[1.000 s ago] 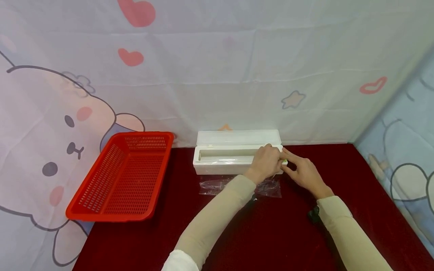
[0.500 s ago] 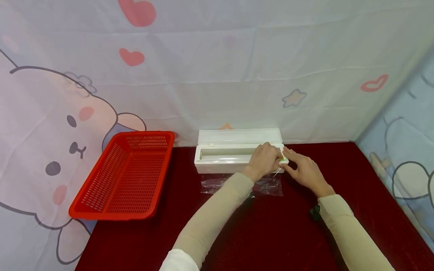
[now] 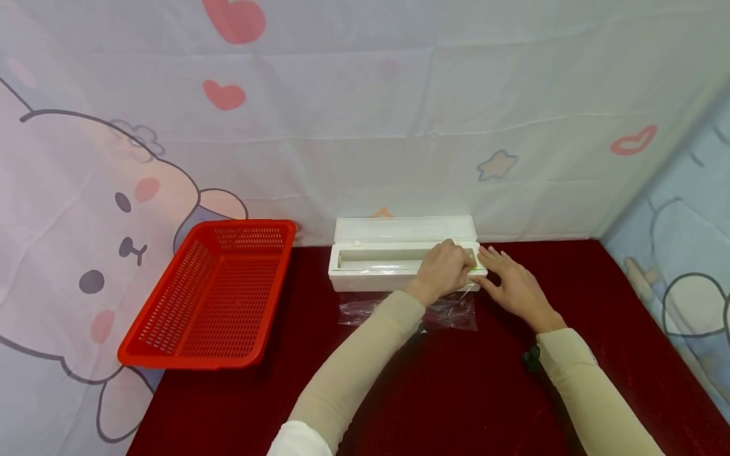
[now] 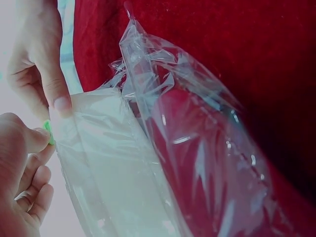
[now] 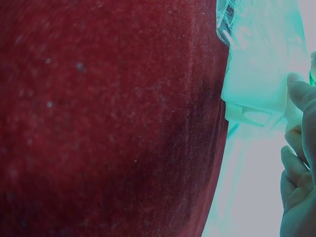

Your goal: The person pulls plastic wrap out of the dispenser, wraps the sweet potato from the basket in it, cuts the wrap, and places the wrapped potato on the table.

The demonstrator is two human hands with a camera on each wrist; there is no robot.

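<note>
A long white cling film dispenser stands at the table's back with its lid raised. Clear film hangs over its front and lies on the cloth before it. My left hand is at the dispenser's right end, thumb and index finger pinching a small bright green slide cutter, mostly hidden by the fingers. My right hand grips the same end, its thumb on the front face in the left wrist view and its other fingers round the end.
A red plastic basket stands on the left of the dark red cloth. Behind the table hangs a pale printed curtain, close to the raised lid. Another curtain side runs along the right.
Both hands stay at the dispenser's right end. My right fingers have spread a little, and the green cutter shows slightly less between the hands. The view has shifted slightly.
</note>
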